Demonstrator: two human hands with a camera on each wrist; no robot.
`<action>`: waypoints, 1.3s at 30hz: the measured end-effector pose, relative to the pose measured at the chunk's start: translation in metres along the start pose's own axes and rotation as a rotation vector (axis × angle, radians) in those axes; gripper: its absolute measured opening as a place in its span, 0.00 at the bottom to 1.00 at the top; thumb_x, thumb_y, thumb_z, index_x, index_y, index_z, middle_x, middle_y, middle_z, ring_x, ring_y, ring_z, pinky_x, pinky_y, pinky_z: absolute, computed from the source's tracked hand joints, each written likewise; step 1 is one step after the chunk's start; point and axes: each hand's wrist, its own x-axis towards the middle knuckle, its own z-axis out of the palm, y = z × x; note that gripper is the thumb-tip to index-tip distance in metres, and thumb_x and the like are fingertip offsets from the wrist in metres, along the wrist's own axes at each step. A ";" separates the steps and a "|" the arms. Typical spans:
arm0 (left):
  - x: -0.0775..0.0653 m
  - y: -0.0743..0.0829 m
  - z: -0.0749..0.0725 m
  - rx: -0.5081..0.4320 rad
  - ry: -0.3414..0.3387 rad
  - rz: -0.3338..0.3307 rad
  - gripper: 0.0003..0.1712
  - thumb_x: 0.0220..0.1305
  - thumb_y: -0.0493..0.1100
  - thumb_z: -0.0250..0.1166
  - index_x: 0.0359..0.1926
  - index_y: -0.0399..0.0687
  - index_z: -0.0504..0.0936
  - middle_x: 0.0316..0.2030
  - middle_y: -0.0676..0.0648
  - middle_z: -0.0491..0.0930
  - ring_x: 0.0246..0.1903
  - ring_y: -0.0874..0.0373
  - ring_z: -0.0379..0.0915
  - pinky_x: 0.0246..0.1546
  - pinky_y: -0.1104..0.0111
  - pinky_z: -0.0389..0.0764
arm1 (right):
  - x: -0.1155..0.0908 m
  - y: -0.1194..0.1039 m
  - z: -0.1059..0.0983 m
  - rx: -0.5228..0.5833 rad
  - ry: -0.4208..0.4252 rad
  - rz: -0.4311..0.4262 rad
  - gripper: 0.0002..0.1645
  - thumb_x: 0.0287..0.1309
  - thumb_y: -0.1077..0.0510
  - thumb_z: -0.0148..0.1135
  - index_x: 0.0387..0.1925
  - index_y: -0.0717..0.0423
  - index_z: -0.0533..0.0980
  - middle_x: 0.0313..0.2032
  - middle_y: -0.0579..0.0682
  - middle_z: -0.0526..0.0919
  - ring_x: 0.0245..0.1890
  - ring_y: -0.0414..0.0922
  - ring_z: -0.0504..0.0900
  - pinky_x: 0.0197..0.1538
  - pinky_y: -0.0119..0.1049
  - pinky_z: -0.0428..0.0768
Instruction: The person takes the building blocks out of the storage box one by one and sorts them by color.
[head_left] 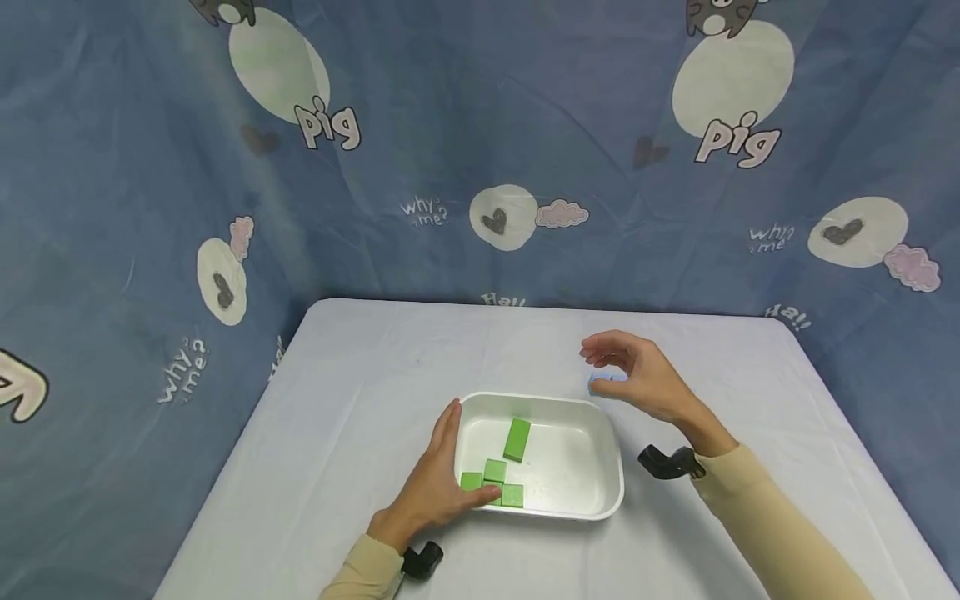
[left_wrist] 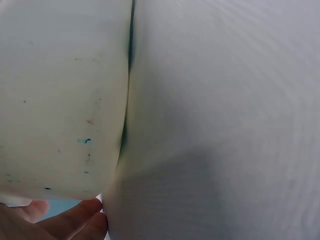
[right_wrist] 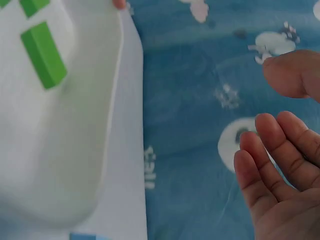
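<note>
A white rectangular tray (head_left: 570, 454) stands on the table with several green blocks in it. One is a longer green block (head_left: 517, 439); smaller green cubes (head_left: 512, 496) cluster in the near left corner. My left hand (head_left: 431, 479) grips the tray's left end, fingers along the outer side and thumb over the near left rim. In the left wrist view its fingertips show beside the tray's outer wall (left_wrist: 60, 100). My right hand (head_left: 637, 375) is behind the tray's far right corner, fingers and thumb spread apart with nothing between them. It partly covers a light blue piece (head_left: 606, 379).
A white cloth (head_left: 390, 358) covers the table. Behind and beside it hangs a blue printed curtain (head_left: 420, 258). Each wrist carries a black camera mount, one at the left wrist (head_left: 422, 561) and one at the right wrist (head_left: 667, 462).
</note>
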 end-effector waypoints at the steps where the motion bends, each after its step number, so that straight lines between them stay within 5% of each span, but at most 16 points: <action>1: 0.000 0.000 0.000 -0.001 0.003 -0.003 0.80 0.41 0.66 0.81 0.82 0.45 0.39 0.81 0.50 0.40 0.72 0.45 0.56 0.66 0.47 0.66 | 0.003 -0.002 0.004 0.008 -0.018 -0.002 0.31 0.49 0.75 0.73 0.56 0.63 0.78 0.50 0.53 0.83 0.50 0.49 0.81 0.57 0.41 0.79; 12: 0.002 0.000 0.001 -0.001 -0.002 -0.015 0.80 0.41 0.66 0.81 0.82 0.46 0.39 0.81 0.49 0.40 0.72 0.46 0.57 0.66 0.47 0.66 | 0.020 -0.004 0.031 -0.010 -0.141 -0.040 0.30 0.49 0.72 0.74 0.55 0.57 0.79 0.49 0.49 0.83 0.50 0.48 0.81 0.59 0.52 0.77; 21: 0.004 0.002 -0.001 0.001 -0.005 -0.007 0.80 0.41 0.67 0.81 0.82 0.47 0.38 0.81 0.50 0.40 0.71 0.47 0.58 0.66 0.47 0.66 | 0.024 0.002 0.043 0.023 -0.196 -0.059 0.31 0.49 0.73 0.74 0.56 0.53 0.79 0.50 0.47 0.83 0.52 0.47 0.82 0.60 0.49 0.77; 39: -0.001 0.001 0.002 -0.002 -0.009 -0.003 0.79 0.44 0.68 0.80 0.82 0.45 0.39 0.81 0.49 0.40 0.70 0.46 0.60 0.64 0.46 0.69 | 0.022 0.026 0.085 0.056 -0.427 0.019 0.31 0.51 0.72 0.72 0.59 0.67 0.76 0.55 0.63 0.82 0.58 0.60 0.79 0.65 0.49 0.73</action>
